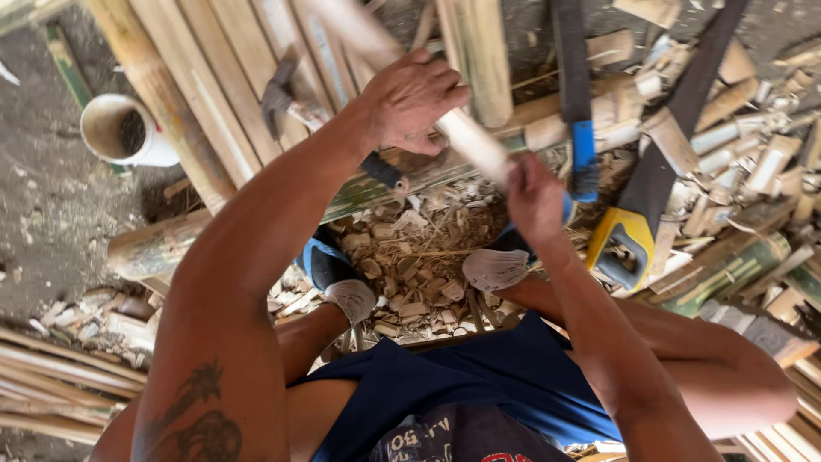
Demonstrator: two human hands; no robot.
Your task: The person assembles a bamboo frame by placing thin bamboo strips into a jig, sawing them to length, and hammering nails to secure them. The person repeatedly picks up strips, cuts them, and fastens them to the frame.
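My left hand (pixel 409 101) is closed around a pale bamboo pole (pixel 376 43) that slants from the top centre down toward me. My right hand (pixel 534 198) grips the pole's lower end; whether it also holds a tool is hidden by the fingers and blur. Below the hands lies a heap of bamboo chips and shavings (pixel 410 257) between my feet in blue sandals (pixel 329 267). A hammer (pixel 286 96) rests on the bamboo slats behind my left forearm.
Two handsaws lie at the right: one with a blue handle (pixel 581 128), one with a yellow handle (pixel 629 244). Cut bamboo offcuts (pixel 727 128) pile up at right, long split bamboo slats (pixel 205 77) at top left, a white bucket (pixel 124 128) on the dirt.
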